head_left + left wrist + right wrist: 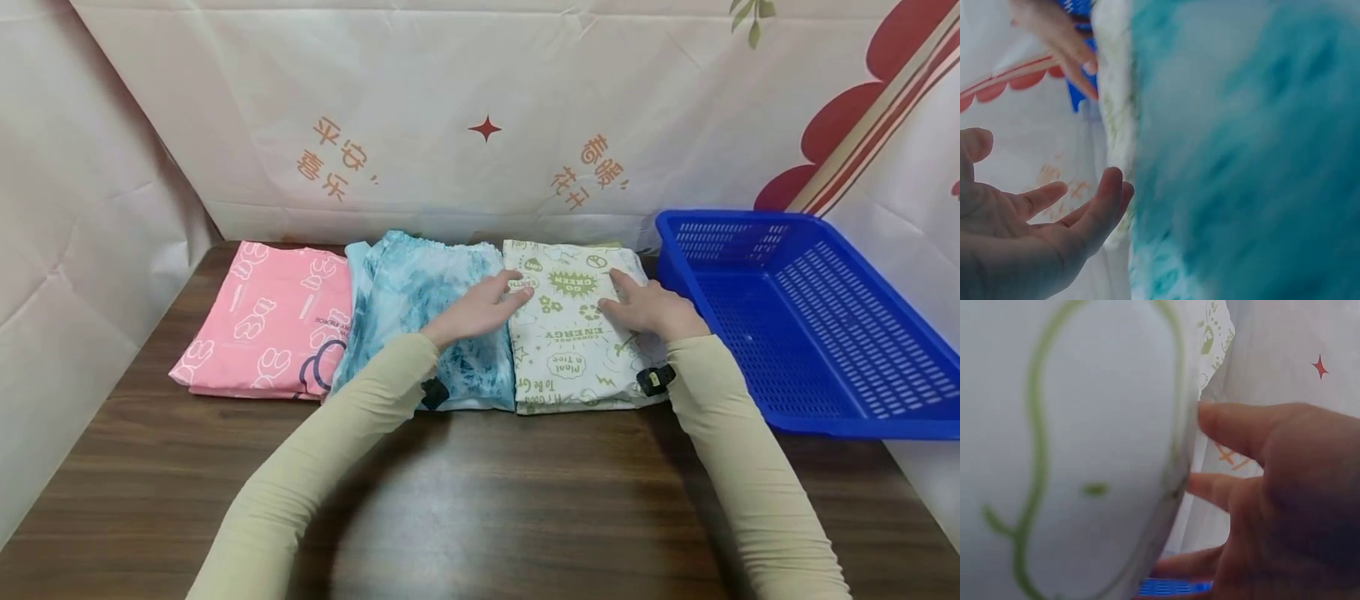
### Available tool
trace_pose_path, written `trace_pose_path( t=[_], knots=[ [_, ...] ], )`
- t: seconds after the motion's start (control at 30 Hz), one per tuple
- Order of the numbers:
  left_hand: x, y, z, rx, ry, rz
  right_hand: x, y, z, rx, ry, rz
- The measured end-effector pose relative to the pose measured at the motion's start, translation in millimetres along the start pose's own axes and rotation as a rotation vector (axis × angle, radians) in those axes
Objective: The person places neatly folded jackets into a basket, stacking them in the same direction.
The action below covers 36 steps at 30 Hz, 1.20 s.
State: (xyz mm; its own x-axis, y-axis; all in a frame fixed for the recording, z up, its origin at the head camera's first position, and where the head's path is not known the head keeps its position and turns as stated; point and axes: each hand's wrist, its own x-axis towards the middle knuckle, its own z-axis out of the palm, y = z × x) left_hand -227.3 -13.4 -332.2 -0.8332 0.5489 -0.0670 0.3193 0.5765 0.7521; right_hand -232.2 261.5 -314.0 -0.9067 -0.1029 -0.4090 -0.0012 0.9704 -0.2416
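Three folded cloth pieces lie side by side on the table. The white one with green print (557, 333) is at the right, a blue tie-dye cloth (405, 287) in the middle and a pink one with white outlines (281, 325) at the left. My left hand (480, 310) is over the seam between the blue and white cloths, its fingers spread and holding nothing. On the white cloth's right half is my right hand (651, 308), fingertips right at the fabric. In the right wrist view its fingers (1235, 425) are extended along the cloth's edge.
A blue plastic basket (697, 308) with slotted walls stands at the right, close beside the white cloth. Behind the cloths hangs a pale printed curtain (450, 75). Brown wooden tabletop (465, 508) extends in front of them.
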Motion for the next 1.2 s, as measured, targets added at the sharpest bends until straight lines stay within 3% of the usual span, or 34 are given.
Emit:
trace_pose_path(
  t=[0.2,0.4,0.7,0.97,1.2],
  knots=[
    [0.9,-3.9,19.0,0.077,-0.083,-0.022,2.1,3.7,2.9,-0.005,0.004,0.065],
    [0.8,-9.2,28.5,0.078,-0.097,-0.057,3.9,8.2,6.4,0.058,-0.009,0.105],
    [1.2,-15.3,22.1,0.121,-0.203,-0.018,2.6,9.2,10.9,0.063,-0.058,0.039],
    [-1.7,-21.0,6.1,-0.001,-0.298,-0.116,0.1,7.2,18.6,0.096,-0.021,-0.028],
    [3.2,-25.6,2.5,-0.269,-0.361,-0.184,-3.9,9.6,21.4,0.144,-0.006,-0.06]
  ],
)
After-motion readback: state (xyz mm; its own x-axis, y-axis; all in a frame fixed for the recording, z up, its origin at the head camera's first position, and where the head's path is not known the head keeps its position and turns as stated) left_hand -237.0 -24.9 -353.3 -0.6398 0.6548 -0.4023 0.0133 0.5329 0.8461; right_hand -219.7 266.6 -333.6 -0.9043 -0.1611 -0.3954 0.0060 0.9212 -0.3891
